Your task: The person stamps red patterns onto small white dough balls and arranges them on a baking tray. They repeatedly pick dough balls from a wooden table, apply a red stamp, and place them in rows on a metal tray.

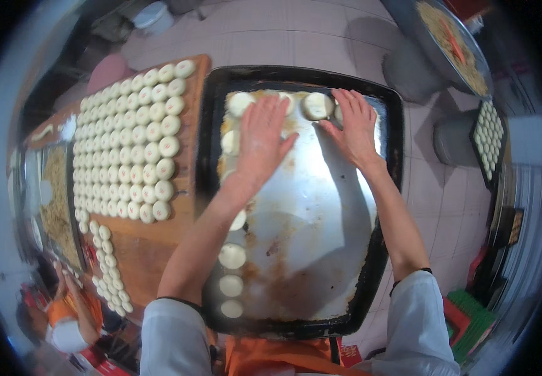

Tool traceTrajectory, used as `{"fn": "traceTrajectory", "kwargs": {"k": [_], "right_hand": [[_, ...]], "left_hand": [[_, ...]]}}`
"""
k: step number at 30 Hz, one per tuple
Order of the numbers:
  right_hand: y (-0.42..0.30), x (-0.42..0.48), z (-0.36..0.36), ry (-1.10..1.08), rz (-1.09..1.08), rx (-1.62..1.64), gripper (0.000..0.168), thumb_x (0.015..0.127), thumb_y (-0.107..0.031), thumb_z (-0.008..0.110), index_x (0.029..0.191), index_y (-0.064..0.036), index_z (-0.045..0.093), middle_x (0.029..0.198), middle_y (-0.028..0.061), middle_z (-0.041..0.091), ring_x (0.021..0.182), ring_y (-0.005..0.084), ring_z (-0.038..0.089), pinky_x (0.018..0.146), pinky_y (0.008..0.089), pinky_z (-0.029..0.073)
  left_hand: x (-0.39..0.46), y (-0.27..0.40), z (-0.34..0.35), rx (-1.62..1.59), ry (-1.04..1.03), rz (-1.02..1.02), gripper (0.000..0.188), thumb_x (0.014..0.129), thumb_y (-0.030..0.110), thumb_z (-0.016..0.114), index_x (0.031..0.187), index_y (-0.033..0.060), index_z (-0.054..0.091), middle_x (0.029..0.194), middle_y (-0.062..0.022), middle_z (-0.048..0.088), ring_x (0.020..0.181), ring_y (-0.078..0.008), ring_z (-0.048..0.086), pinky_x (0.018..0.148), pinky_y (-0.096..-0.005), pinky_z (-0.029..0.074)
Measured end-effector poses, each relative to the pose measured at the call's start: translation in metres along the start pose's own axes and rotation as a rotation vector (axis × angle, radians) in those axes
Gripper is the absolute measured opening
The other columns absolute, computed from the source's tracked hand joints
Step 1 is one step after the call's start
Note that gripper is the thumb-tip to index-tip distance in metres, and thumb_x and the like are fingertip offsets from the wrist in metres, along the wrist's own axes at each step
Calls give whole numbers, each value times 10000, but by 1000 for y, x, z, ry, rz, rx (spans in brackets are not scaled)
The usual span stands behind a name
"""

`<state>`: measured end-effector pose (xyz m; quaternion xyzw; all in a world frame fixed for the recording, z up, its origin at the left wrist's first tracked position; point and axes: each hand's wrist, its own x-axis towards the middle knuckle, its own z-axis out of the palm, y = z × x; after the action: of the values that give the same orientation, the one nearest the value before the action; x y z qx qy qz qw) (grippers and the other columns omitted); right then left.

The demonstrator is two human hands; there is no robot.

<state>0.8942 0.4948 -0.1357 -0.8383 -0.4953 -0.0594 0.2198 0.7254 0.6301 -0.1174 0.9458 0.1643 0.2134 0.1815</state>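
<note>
A large black-rimmed metal baking tray [308, 197] lies before me. Pale round filled dough cakes line its left side and far edge. My left hand [264, 136] is over the far left part, palm down, its fingertips beside a dough cake in the far row; whether it touches one is hidden. At the far right, my right hand [353, 124] reaches over a mostly covered cake, with thumb and fingers spread. Just left of that hand sits another round dough cake [318, 106]. I cannot tell whether the right hand grips the covered one.
On the left, a wooden board [134, 244] bears many rows of dough cakes with red stamps. Beyond it are a tray of crumbly filling [57, 202] and a co-worker [71, 315]. A metal bowl of filling [454, 47] and a tray of small cakes [488, 138] stand right.
</note>
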Motion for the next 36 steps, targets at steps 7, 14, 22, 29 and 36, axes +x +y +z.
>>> {"fn": "traceTrajectory", "kwargs": {"k": [7,14,22,29,36], "right_hand": [[28,0,15,-43,-60,-110,559,791,-244,718,1267,-18,530,1248,183,562,1155,328,527,990,403,397],[-124,-18,-34,-38,-40,102,436,939,-139,559,1339,-3,448,1329,166,504,1238,270,470,1055,363,343],[-450,-68,85,-670,-578,487,436,878,-69,585,1298,-31,478,1301,156,514,1233,305,462,1061,382,347],[-650,-200,171,-697,-1282,534,343,840,-125,549,1177,-62,541,1235,134,527,1157,284,496,921,404,422],[-707,-241,206,-409,-1446,185,166,793,-149,559,948,-105,599,942,53,550,891,204,523,720,357,393]], "left_hand": [[-143,-6,-96,-169,276,-156,482,735,86,710,1185,23,549,1278,-149,513,1227,-344,452,1043,-468,339],[-437,-98,-176,180,398,-927,501,831,94,627,1296,21,455,1389,-203,406,1307,-372,364,1091,-448,300],[-679,-168,-266,602,494,-1333,574,697,-14,535,1262,-48,442,1311,-304,415,1238,-464,378,1068,-487,305],[-707,-200,-288,307,340,-1378,666,700,47,612,1344,78,447,1313,-268,422,1207,-424,417,1044,-456,347],[-707,-193,-333,174,73,-1519,640,700,203,759,1283,123,506,1173,-212,511,1062,-369,522,921,-437,445]]}}
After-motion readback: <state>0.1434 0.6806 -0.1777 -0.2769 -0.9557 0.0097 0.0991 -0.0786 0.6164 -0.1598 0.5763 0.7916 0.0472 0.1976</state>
